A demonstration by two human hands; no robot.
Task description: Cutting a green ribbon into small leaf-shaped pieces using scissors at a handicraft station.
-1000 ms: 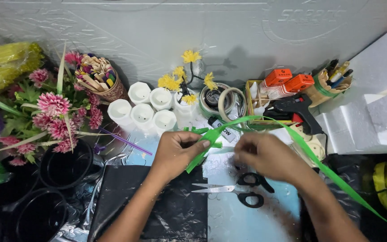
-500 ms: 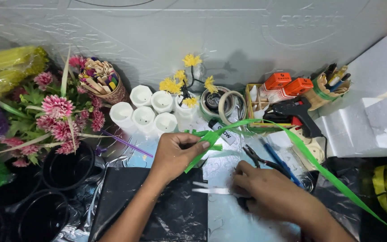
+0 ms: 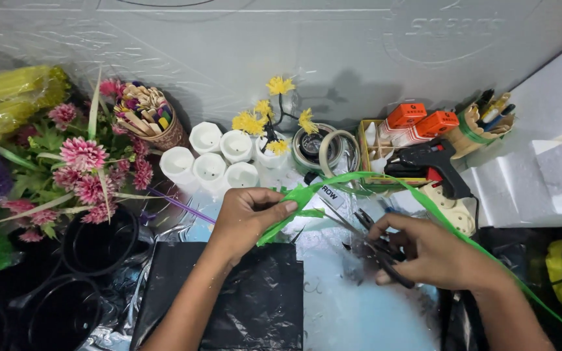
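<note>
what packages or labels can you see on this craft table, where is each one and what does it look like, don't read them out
Two glue bottles: back right, lying side by side, white with orange caps.
Small label: centre, under the green strip, white with dark print.
Yellow packet: far left, clear wrap over yellow sticks.
Embossed lettering: top right of the grey sheet.

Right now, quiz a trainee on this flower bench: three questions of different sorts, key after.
1. True or false: the left hand pinches the green ribbon strip.
2. What does the right hand hold? A. glue gun B. scissors C. tape roll
3. Fill in: the white cups stand beside the ___ flowers.

Key:
1. True; it grips the strip near its folded end.
2. B; the scissors are in that hand, while the black glue gun lies on the bench behind and the tape roll stands by the yellow flowers.
3. Yellow.
</note>
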